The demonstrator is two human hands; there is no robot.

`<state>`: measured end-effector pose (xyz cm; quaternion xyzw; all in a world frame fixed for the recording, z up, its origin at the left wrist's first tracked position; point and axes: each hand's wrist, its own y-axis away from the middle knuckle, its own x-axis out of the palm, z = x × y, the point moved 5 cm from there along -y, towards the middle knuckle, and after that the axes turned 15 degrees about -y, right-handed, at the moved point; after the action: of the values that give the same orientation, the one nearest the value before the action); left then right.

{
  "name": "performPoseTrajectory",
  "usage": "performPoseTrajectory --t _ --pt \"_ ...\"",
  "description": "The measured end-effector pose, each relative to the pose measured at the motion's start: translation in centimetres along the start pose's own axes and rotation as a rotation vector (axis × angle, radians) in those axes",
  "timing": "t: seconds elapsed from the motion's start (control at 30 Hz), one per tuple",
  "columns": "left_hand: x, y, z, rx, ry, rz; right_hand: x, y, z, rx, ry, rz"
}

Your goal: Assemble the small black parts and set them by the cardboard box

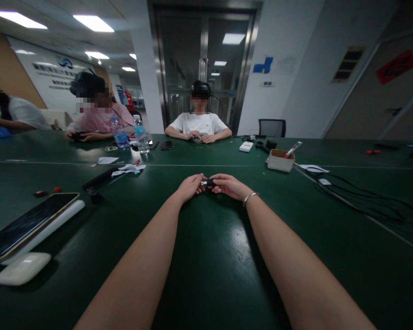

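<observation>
Desk left: we have a gold-edged phone with a dark screen (34, 222) beside a long white bar (55, 225), a glossy white rounded case (24, 268) just nearer us.
Far bottles: 2 clear plastic bottles with blue labels (142, 136) stand upright on our dark green desk (206, 256).
White scraps: crumpled white paper (131, 169) lies before the bottles.
Left hand: our left hand (190, 186) has its grip together on the silver end of the small object.
Small object: our small black-and-silver piece (210, 182) sits between our 2 hands, just above the desk or touching it; we cannot tell.
Right hand: our right hand (230, 185), below a silver bracelet (251, 198), has its grip clamped on the black end.
Desk right: we see an open cardboard box (280, 164), then thin black cables (365, 194).
</observation>
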<state>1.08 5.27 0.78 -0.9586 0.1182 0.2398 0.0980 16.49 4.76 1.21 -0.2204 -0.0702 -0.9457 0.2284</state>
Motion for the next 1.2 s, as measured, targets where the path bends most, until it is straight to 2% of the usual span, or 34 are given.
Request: performPoseTrajectory --t 0.3,0.6,0.9,1.1,1.2 --pt "-0.56 0.27 -0.19 0.025 0.016 -0.057 0.17 0.23 0.17 -0.003 0.009 -0.021" --pt "-0.09 -0.3 0.61 0.004 -0.059 -0.023 0.12 0.08 0.05 0.0 0.023 -0.006" --pt "-0.38 0.17 -0.09 0.031 -0.037 -0.078 0.0 0.09 0.04 -0.008 0.006 -0.017" --pt "-0.34 0.17 -0.09 0.031 -0.144 -0.041 -0.03 -0.06 -0.05 0.008 0.021 -0.006" --pt "-0.43 0.18 -0.15 0.004 -0.107 -0.038 -0.09 -0.13 -0.07 0.008 0.033 -0.001"
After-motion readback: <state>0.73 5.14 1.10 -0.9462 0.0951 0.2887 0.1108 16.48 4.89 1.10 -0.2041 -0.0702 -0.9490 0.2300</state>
